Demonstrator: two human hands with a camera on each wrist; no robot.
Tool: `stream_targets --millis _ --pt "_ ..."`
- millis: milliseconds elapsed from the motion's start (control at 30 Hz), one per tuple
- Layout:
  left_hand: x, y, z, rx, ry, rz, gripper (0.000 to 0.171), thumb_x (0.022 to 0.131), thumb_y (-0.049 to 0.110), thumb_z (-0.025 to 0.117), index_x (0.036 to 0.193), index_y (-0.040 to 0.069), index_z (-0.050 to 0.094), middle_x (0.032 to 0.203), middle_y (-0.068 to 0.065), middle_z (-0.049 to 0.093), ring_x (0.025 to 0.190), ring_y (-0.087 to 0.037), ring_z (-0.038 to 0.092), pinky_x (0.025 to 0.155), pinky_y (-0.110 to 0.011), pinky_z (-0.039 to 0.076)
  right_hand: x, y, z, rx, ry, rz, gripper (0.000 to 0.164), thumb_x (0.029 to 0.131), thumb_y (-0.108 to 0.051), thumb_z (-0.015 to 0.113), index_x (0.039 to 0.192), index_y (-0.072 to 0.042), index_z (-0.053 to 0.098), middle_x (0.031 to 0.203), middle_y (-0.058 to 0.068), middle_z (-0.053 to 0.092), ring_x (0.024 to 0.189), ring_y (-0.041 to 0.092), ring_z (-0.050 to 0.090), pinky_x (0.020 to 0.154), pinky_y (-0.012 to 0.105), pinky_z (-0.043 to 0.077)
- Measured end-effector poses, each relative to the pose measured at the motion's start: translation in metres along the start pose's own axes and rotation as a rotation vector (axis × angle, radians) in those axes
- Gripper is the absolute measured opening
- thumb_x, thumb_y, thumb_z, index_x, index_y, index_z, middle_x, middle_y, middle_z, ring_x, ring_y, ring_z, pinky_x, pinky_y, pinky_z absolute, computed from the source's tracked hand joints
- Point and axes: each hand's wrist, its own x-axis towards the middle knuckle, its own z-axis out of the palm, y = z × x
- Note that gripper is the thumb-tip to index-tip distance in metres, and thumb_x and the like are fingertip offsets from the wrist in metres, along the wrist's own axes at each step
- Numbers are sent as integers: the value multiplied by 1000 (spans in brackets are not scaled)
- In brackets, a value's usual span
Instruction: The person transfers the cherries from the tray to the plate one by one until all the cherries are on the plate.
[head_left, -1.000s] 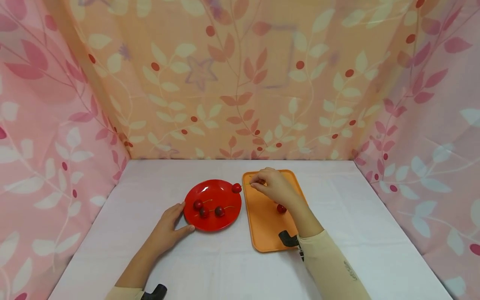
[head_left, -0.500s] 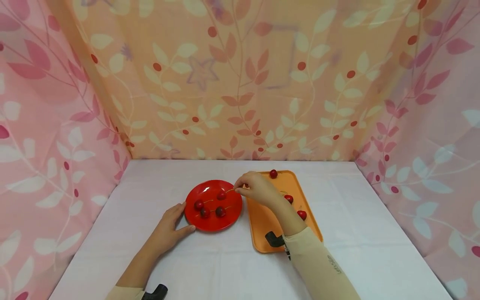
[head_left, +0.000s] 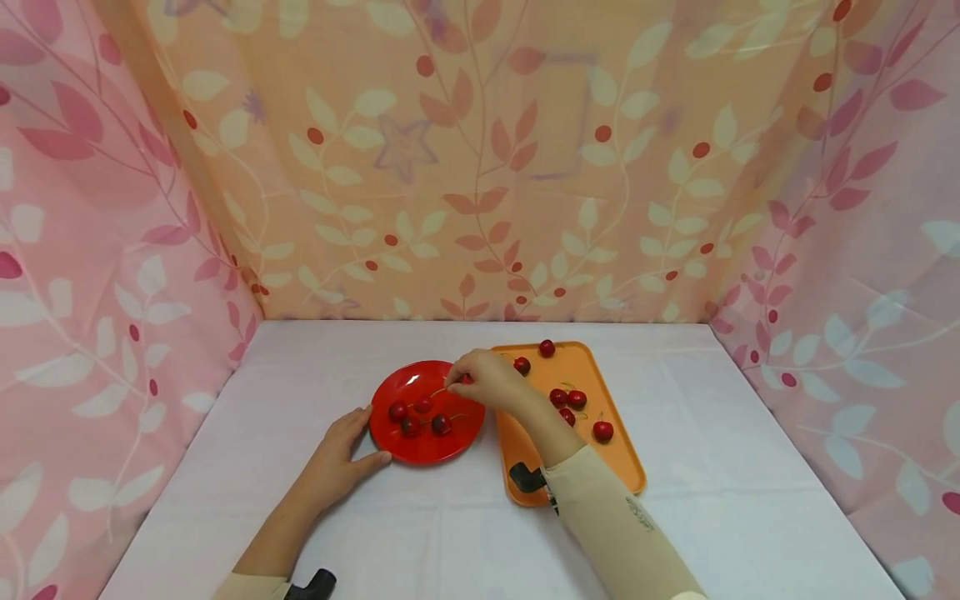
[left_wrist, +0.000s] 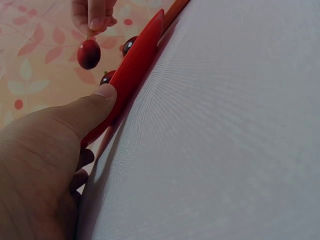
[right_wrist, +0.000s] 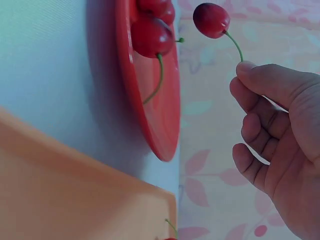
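Observation:
My right hand [head_left: 487, 382] pinches the green stem of a red cherry [right_wrist: 212, 20] between thumb and index finger. That cherry hangs over the red plate [head_left: 427, 454], apart from the plate's surface in both wrist views. My left hand [head_left: 339, 460] holds the plate at its left rim, the thumb [left_wrist: 102, 95] lying on the edge and the other fingers partly hidden. Three more cherries lie in the plate, one of them a dark cherry [head_left: 441, 424] with its stem pointing right.
Right of the plate lies an orange tray [head_left: 618, 471] with several cherries, among them one cherry [head_left: 603, 431] near its right edge. My right forearm crosses above the tray. A white cloth [head_left: 420, 533] covers the table, and patterned curtains [head_left: 480, 167] enclose three sides.
My right hand has moved left from above the tray to over the plate, bringing the cherry along by its stem. More cherries on the tray are uncovered. My left hand stays put.

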Motion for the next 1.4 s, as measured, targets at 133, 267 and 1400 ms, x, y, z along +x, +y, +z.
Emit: stream_targets --millis 133,267,1400 --pt "0 -2 1 9 0 -5 98 85 56 77 162 16 31 164 -15 35 152 -39 29 112 -64 40 7 1 7 -2 -21 10 5 96 -24 74 98 -25 79 91 -14 71 93 11 60 88 25 56" --pt "0 -2 1 10 -2 -10 99 85 57 77 163 17 31 165 -14 34 152 -39 29 111 -64 41 10 2 12 20 -35 36 5 96 -23 74 97 -26 78 90 -14 70 92 13 60 87 25 56" --pt "1 -3 1 20 -7 -9 99 85 58 77 162 16 32 164 -14 35 152 -38 29 112 -64 40 11 12 26 -6 -104 52 6 94 -21 77 95 -27 78 87 -15 70 85 12 61 80 20 56"
